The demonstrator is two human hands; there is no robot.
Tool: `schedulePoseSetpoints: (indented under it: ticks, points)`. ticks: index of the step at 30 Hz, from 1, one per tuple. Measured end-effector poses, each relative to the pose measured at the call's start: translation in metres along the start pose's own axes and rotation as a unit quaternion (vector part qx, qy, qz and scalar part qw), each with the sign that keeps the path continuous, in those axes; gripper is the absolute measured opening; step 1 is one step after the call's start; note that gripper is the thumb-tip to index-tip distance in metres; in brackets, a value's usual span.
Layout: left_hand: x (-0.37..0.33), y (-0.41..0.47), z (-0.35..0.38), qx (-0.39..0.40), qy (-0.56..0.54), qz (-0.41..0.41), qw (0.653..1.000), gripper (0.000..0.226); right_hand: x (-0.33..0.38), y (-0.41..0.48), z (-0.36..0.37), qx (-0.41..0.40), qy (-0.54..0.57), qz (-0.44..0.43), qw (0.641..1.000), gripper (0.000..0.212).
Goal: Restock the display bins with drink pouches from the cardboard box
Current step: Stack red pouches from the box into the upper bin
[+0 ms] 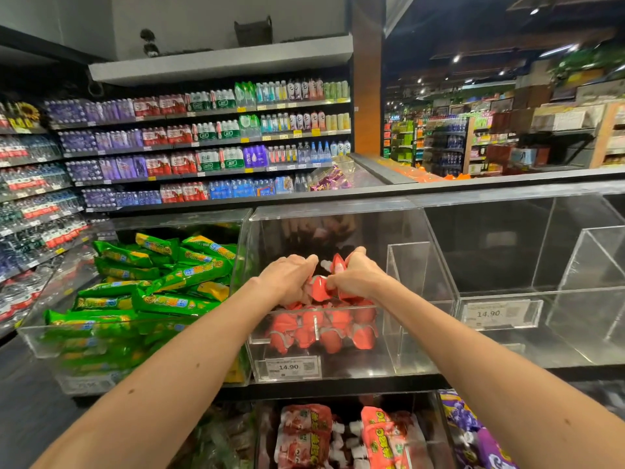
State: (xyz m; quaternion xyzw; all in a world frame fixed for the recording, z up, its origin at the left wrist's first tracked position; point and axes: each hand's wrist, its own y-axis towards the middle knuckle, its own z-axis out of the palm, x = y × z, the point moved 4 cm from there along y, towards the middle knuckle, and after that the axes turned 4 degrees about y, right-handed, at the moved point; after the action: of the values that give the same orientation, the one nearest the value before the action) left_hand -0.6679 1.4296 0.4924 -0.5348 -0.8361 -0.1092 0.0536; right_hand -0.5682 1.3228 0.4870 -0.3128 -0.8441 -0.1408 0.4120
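- Standing along the far wall at 11 o'clock of the view, shelving (pixel 203 147) carries rows of bottled drinks.
- Clear acrylic display bins (pixel 507 204) run across the counter from 9 o'clock to 3 o'clock.
- The left bin (pixel 33 343), at 9 o'clock of the hands, holds a heap of green packs (pixel 162 286).
- The middle bin (pixel 338 214), at centre, holds a layer of red drink pouches (pixel 321 330) on its floor, at 6 o'clock directly beneath both hands.
- A lower bin (pixel 436 431) at 6 o'clock of the view holds further red packs (pixel 304 431); purple packs (pixel 473 434) lie at its 3 o'clock.
- The left hand (pixel 287 277) and right hand (pixel 358 277) sit close together inside the middle bin's opening, fingers curled.
- A held bunch (pixel 321 287) of red pouches is gripped between them: the left hand clasps it from 9 o'clock, the right hand from 3 o'clock. It sits just above the floor layer.
- One white spout (pixel 325 264) stands up at 12 o'clock of the bunch, between the hands.
- A price label (pixel 292 367) reading 14.90 is fixed to the middle bin's front, at 6 o'clock of the hands.
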Motion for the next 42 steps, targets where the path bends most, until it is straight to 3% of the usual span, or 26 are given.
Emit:
schedulePoseSetpoints:
  ticks: [2,6,11,14,17,20,24,26,30,35,38,42]
  points:
    - [0.006,-0.001,0.007,0.041,-0.017,-0.013,0.999,0.04,0.0,-0.002,0.001,0.003,-0.014,-0.004,1.0,0.093]
    - [0.009,0.0,0.006,0.07,-0.032,0.005,0.997,0.033,-0.001,-0.004,0.003,0.04,-0.054,-0.01,0.998,0.058]
    - [0.012,-0.005,-0.004,0.109,0.002,0.019,0.994,0.062,0.002,-0.007,0.004,0.056,-0.091,-0.034,0.994,0.045]
    - [0.009,-0.012,-0.001,0.103,-0.035,0.014,0.994,0.067,0.002,-0.007,0.006,0.053,-0.104,-0.043,0.992,0.043]
    - [-0.001,-0.01,-0.005,0.099,-0.115,-0.023,0.988,0.054,0.004,-0.007,0.005,0.051,-0.101,-0.062,0.992,0.052]
    - [-0.013,-0.011,-0.006,0.071,-0.098,-0.018,0.992,0.034,0.005,-0.008,0.004,0.044,-0.092,-0.075,0.992,0.062]
    - [0.002,-0.016,-0.011,0.043,-0.045,-0.021,0.998,0.015,0.003,-0.007,0.003,0.012,-0.087,-0.104,0.991,0.041]
    - [0.012,-0.018,-0.009,0.048,-0.021,-0.026,0.998,0.015,0.006,-0.006,0.004,0.009,-0.107,-0.13,0.986,0.026]
    - [0.011,-0.021,0.001,0.046,-0.027,-0.037,0.998,0.017,0.011,-0.009,0.013,0.057,-0.181,-0.141,0.972,0.017]
    - [0.01,-0.023,-0.002,0.053,-0.049,-0.052,0.996,0.023,0.013,-0.013,0.013,0.073,-0.196,-0.135,0.968,0.017]
    - [0.012,-0.025,-0.007,0.043,-0.132,-0.066,0.988,0.025,0.019,-0.018,0.01,0.04,-0.161,-0.137,0.977,0.017]
    - [0.008,-0.043,-0.034,-0.104,-0.266,-0.06,0.956,0.01,0.04,-0.046,-0.014,-0.116,-0.102,-0.219,0.963,0.015]
